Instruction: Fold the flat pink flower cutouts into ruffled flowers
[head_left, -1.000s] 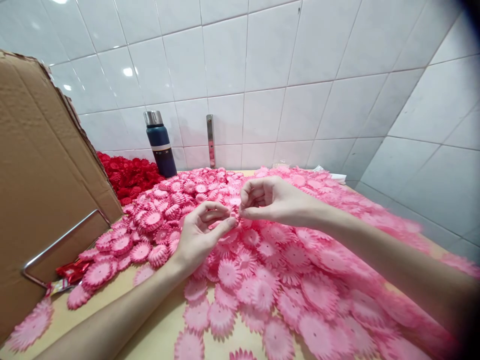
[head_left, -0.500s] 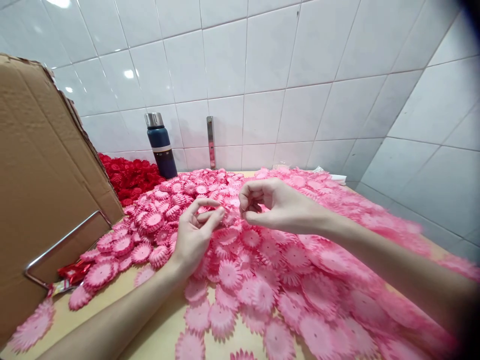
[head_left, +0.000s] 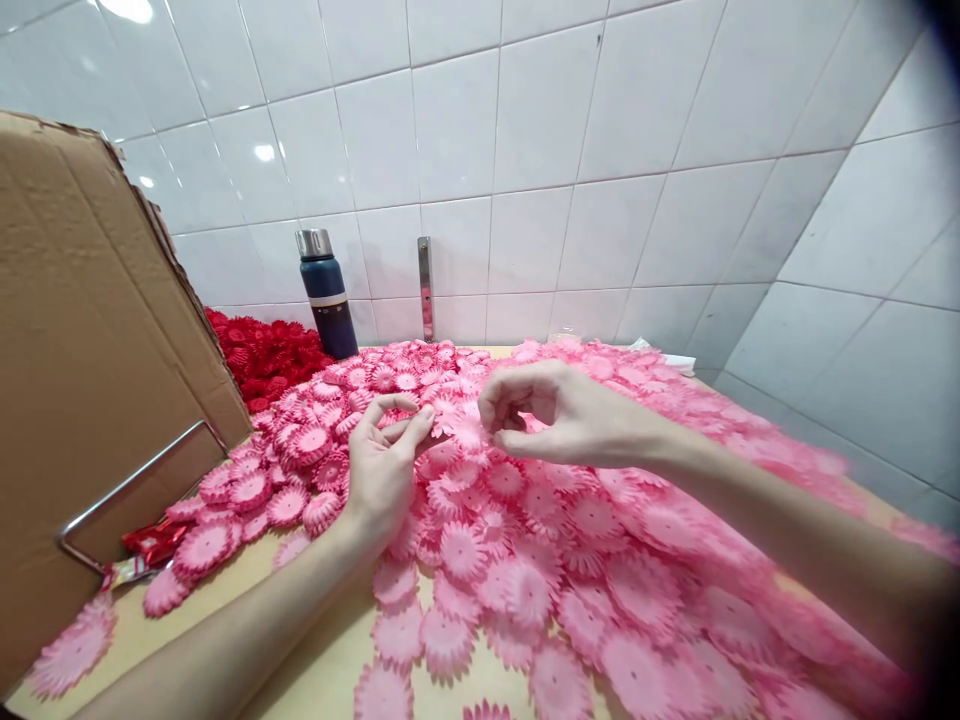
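My left hand (head_left: pixel 384 465) is closed in a pinch, thumb against fingertips, on the edge of a thin pink flower-shaped petal piece (head_left: pixel 448 418). Just to the right, my right hand (head_left: pixel 551 412) is curled with thumb and fingers drawn together; whatever it may hold is hidden or too small to make out. Both hands hover over a broad heap of pink flower-shaped petal pieces (head_left: pixel 461 550), scalloped at the rim, several with a small dark hole in the middle. On the left side of the heap the pieces sit in thicker, curled clusters (head_left: pixel 307 440).
A cardboard box (head_left: pixel 97 330) with a bent metal wire frame (head_left: pixel 139 485) stands at left, a red wrapper (head_left: pixel 155 540) beside it. Red flower pieces (head_left: pixel 274 355) and a dark blue bottle (head_left: pixel 328 300) are behind. A metal strip (head_left: pixel 425 290) leans against the tiled wall (head_left: pixel 540 110).
My left hand has shifted slightly left, away from my right hand, and more of the pink piece shows between them. My right hand stays almost in place. The view has tilted a little.
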